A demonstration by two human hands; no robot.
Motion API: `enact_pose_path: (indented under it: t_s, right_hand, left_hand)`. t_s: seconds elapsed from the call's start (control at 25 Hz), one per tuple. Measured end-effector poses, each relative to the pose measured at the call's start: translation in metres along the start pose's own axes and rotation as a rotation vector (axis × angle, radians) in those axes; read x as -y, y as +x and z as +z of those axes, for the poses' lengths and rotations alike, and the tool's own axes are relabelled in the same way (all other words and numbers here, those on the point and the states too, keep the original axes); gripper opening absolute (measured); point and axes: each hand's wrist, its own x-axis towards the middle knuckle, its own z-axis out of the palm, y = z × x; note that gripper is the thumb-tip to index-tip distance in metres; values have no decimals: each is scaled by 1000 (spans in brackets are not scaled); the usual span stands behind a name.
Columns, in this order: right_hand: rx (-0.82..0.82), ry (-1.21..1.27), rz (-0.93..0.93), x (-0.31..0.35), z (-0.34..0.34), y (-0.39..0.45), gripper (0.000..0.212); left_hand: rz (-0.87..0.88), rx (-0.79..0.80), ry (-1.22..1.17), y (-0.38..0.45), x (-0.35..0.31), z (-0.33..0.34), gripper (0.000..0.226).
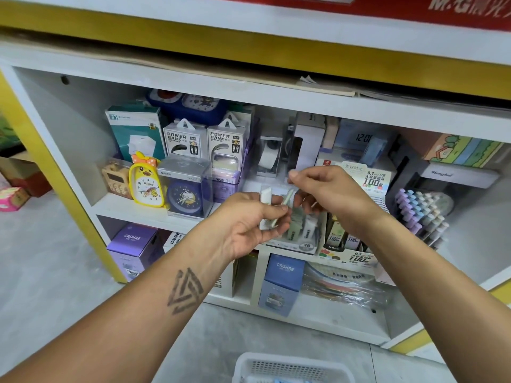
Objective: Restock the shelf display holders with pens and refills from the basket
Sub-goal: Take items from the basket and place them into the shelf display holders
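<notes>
head view: left hand [249, 222] curled, thumb and fingers gripping a small bundle of white refill packs [266, 210] upright. right hand [323, 194] just beside it, fingertips pinching a pale green refill pack [289, 196] at the top of the bundle. both hands held in front of the display holder [305, 244] marked 2b on the white shelf [132, 208]. pastel pens [423, 214] stand racked to the right. white basket [293, 367] on grey floor [41, 272] below.
</notes>
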Motion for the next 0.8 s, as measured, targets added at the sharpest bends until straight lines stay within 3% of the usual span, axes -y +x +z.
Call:
enact_pose_path:
  t_s: [0.16, 0.32, 0.52, 0.68, 0.8]
  right_hand:
    - [72, 134, 42, 6, -3, -2, 10]
    - [-41, 105, -40, 2, -20, 3, 5]
    - [-248, -287, -225, -10, -29, 15, 25]
    - [-224, -361, -190, -13, -28, 20, 20]
    - [-198, -598, -180, -15, -30, 25, 21]
  left_hand:
    - [43, -14, -18, 1, 0, 3, 39]
    - [9, -95, -79, 4, -5, -1, 22]
    - [43, -159, -154, 5, -7, -6, 20]
    - [41, -143, -147, 3, -7, -5, 25]
    - [32, -143, -133, 5, -6, -7, 26]
